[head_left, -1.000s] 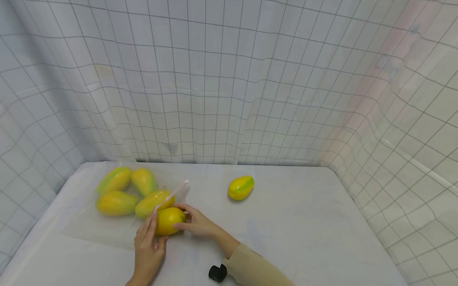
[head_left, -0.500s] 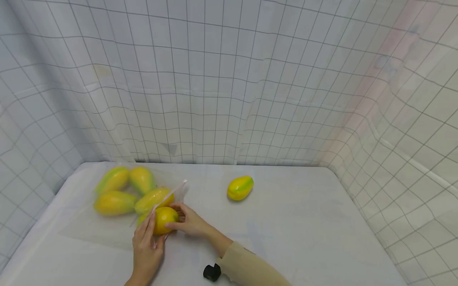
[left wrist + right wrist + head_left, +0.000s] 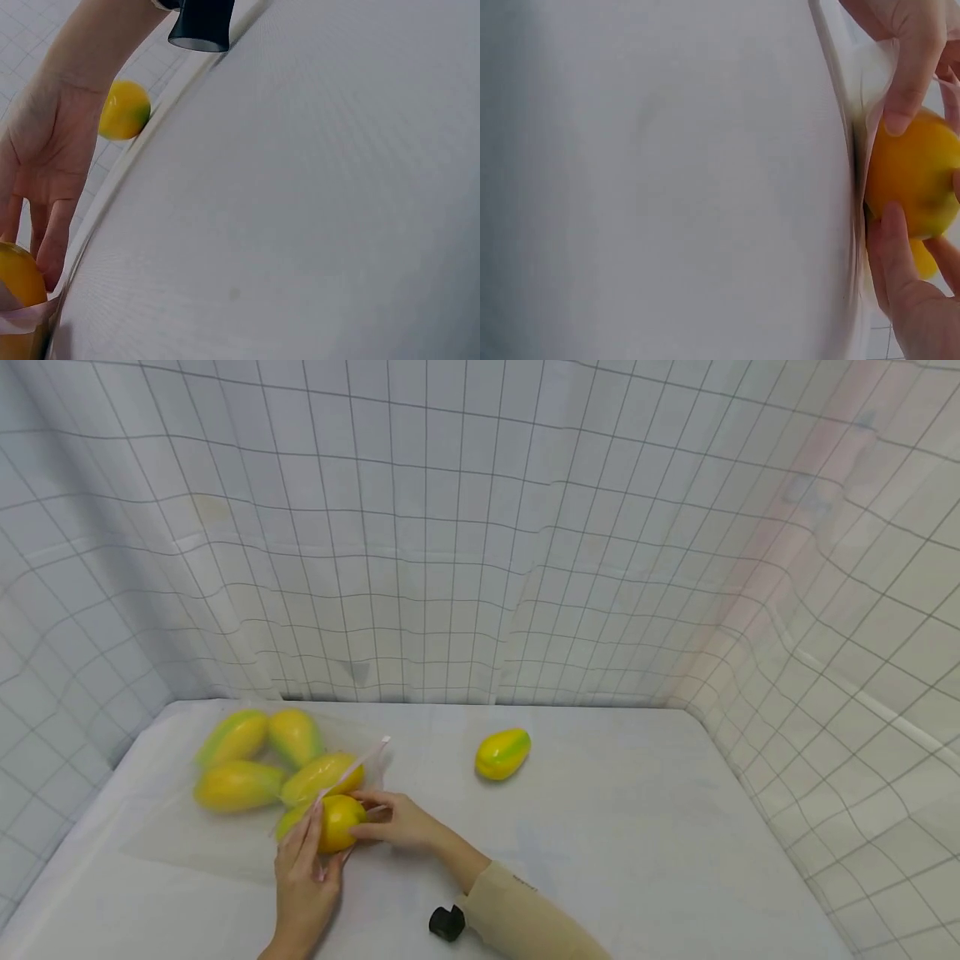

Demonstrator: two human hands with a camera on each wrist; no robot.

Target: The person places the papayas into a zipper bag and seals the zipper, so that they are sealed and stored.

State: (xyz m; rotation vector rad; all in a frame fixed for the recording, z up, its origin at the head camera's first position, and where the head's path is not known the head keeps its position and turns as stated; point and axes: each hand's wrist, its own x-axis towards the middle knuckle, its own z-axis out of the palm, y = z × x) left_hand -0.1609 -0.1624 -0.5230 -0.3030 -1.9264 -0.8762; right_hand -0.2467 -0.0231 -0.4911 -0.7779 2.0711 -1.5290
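Note:
A yellow-green papaya (image 3: 341, 822) lies partly inside a translucent plastic bag (image 3: 165, 835), its rounded end at the bag's mouth. My right hand (image 3: 402, 821) grips that end, thumb on the near side and fingers on the far side. My left hand (image 3: 303, 877) pinches the bag's pink edge, its fingers beside the fruit; the right wrist view has this left hand (image 3: 915, 60) above, thumb against the papaya (image 3: 915, 169). Several more papayas (image 3: 238, 785) show blurred through the bag. In the left wrist view the right hand (image 3: 52, 157) touches the fruit.
Another papaya (image 3: 502, 754) rests near the middle back of the white table (image 3: 637, 827). A black device (image 3: 447, 923) sits at the right sleeve (image 3: 532, 914). Gridded white curtains (image 3: 465, 568) stand behind and at both sides.
The right hand has moved left, and the papaya it grips has gone deeper into the bag. Both hands keep their grips; the lone papaya stays put.

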